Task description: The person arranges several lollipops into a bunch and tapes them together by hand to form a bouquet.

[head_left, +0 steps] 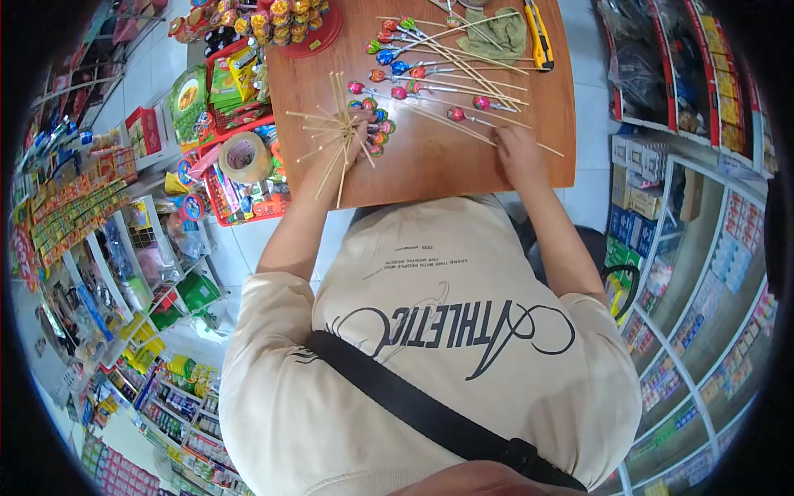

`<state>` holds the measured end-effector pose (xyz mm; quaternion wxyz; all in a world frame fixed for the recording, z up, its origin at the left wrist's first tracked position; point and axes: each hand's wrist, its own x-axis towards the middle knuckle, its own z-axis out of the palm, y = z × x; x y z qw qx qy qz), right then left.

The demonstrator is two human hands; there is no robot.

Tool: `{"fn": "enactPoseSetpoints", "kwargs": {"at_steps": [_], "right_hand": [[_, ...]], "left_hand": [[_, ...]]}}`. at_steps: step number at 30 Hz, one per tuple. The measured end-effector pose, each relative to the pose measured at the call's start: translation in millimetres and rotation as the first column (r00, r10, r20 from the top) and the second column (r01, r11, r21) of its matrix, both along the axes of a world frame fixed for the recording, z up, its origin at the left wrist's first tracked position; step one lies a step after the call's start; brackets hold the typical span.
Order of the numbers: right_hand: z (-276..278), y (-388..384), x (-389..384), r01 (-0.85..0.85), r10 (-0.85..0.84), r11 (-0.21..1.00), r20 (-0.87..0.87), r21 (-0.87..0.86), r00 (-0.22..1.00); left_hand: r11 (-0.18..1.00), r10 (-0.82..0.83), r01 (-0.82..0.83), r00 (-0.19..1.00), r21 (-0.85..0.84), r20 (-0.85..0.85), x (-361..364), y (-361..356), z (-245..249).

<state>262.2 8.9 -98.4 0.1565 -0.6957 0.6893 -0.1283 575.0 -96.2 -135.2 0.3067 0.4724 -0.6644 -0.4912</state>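
Note:
My left hand (357, 142) is closed around a bunch of lollipops on thin wooden skewers. Their coloured wrapped heads (380, 128) cluster on the right of the fist, while the bare skewer ends (324, 128) fan out to the left. At the table's right side, my right hand (521, 157) has its fingertips closed on the stick of a red-wrapped lollipop (456, 114). Another red lollipop (481, 102) lies just above it. Farther up, several more skewered lollipops (405, 68) lie loosely side by side, some skewers crossing.
A yellow utility knife (540, 37) and a green cloth (495, 37) lie at the table's far right. A lollipop stand (310, 41) is at the far left. Beside the table, red baskets hold packaged goods and a tape roll (243, 157). Stocked shelves (703, 248) flank both sides.

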Motion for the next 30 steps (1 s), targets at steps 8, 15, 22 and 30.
{"fn": "enactPoseSetpoints", "kwargs": {"at_steps": [8,15,22,30], "right_hand": [[-15,10,-24,0.178,-0.172,0.983,-0.131,0.037,0.976],[13,-7,-29,-0.062,0.025,0.976,-0.180,-0.207,0.983],[18,-16,-39,-0.108,0.120,0.971,-0.045,0.214,0.992],[-1,-17,-14,-0.041,0.044,0.999,-0.094,0.026,0.995]], "left_hand": [[0.991,-0.081,0.098,0.981,-0.087,0.177,4,-6,3],[0.965,0.006,-0.012,1.000,0.261,0.022,4,-3,-2],[0.966,-0.068,0.125,0.968,-0.228,0.243,6,-9,-4],[0.972,-0.120,0.148,0.980,-0.181,0.161,8,-12,-5]]}}
